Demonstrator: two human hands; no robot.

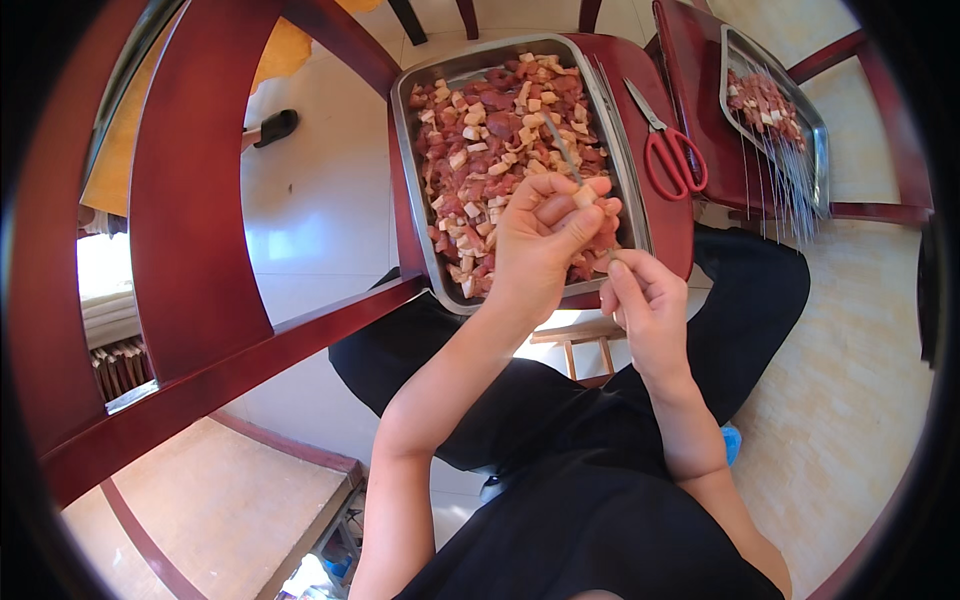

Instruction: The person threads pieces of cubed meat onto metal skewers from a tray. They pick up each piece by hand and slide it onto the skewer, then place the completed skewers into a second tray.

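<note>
Over a metal tray (418, 214) of raw diced meat (487, 154), both hands work on one thin metal skewer (562, 150), whose tip points up and away. My left hand (536, 240) pinches a pale cube of fat (584, 196) on the skewer between thumb and fingers. Just below that, red meat (604, 229) sits on the same skewer, partly hidden by the fingers. My right hand (649, 307) grips the skewer's near end between thumb and forefinger. The diced pieces in the tray are red meat mixed with paler fatty cubes.
The tray rests on a red chair seat (679, 240), beside red-handled scissors (666, 142) and loose skewers (609, 94). At right, a second metal tray (819, 169) holds loaded skewers (765, 105), their bare ends overhanging. A wooden chair back (195, 180) rises at left.
</note>
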